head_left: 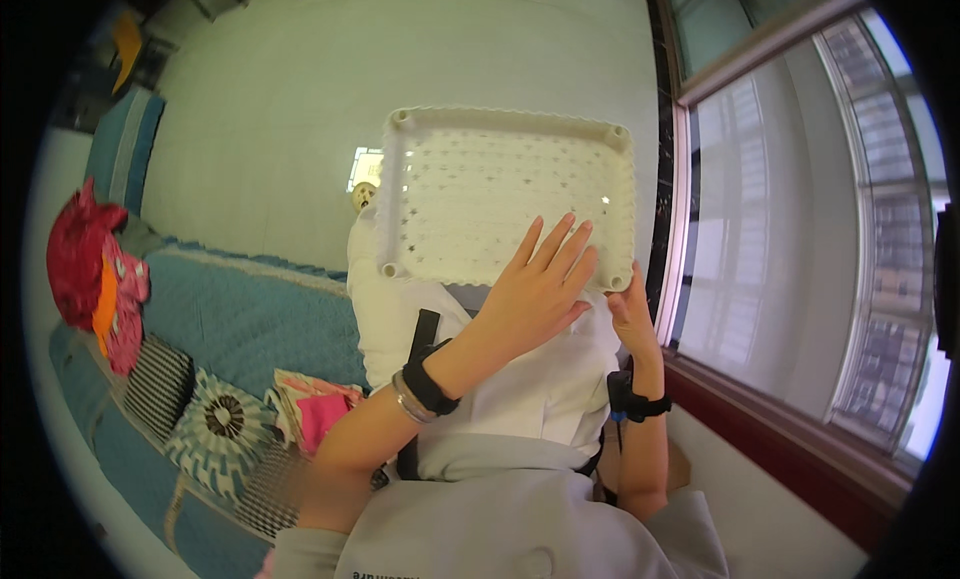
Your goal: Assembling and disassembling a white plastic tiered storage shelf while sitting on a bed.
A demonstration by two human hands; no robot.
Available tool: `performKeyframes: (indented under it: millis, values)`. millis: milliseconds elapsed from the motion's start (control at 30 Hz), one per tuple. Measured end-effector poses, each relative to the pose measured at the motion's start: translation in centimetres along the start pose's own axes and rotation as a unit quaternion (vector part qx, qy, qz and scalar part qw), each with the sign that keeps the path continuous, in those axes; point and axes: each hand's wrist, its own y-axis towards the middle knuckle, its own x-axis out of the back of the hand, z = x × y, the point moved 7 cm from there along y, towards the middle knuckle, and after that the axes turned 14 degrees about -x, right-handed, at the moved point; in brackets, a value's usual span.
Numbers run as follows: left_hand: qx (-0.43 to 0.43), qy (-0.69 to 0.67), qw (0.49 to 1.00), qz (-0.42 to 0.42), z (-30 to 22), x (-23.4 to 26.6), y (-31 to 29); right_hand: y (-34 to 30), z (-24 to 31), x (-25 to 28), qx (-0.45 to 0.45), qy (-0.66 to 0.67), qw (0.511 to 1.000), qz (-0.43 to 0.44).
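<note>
A white plastic rack tier, rectangular with scalloped raised edges, round corner sockets and star-shaped holes, rests over my lap in white trousers. My left hand lies over its near right part, fingers stretched out and slightly apart, holding nothing; whether the palm touches the surface is hard to tell. At the near right corner, my right hand grips the rim, thumb up along the outer side and the other fingers mostly hidden. Dark straps go round both wrists.
To my left runs a sofa with a blue cover, holding a patterned cushion, folded cloth and red clothing. Close on my right are a dark red sill and a sliding window. Pale tiled floor stretches ahead.
</note>
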Motion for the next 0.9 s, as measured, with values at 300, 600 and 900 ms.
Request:
performKeyframes:
  millis: [300, 600, 900]
  values:
    - [0.013, 0.021, 0.998, 0.055, 0.6, -3.4, 0.6, 0.2, -1.7, -2.4, -0.118, -0.029, 0.989, 0.086]
    - [0.065, 0.034, 0.996, 0.057, 4.2, 1.6, -1.1, 4.1, 5.4, -6.5, 0.125, -0.199, 0.97, 0.069]
    - [0.117, -0.002, 0.992, 0.044, 7.5, 4.5, -4.9, 4.7, 7.3, -11.0, 0.185, -0.165, 0.968, 0.045]
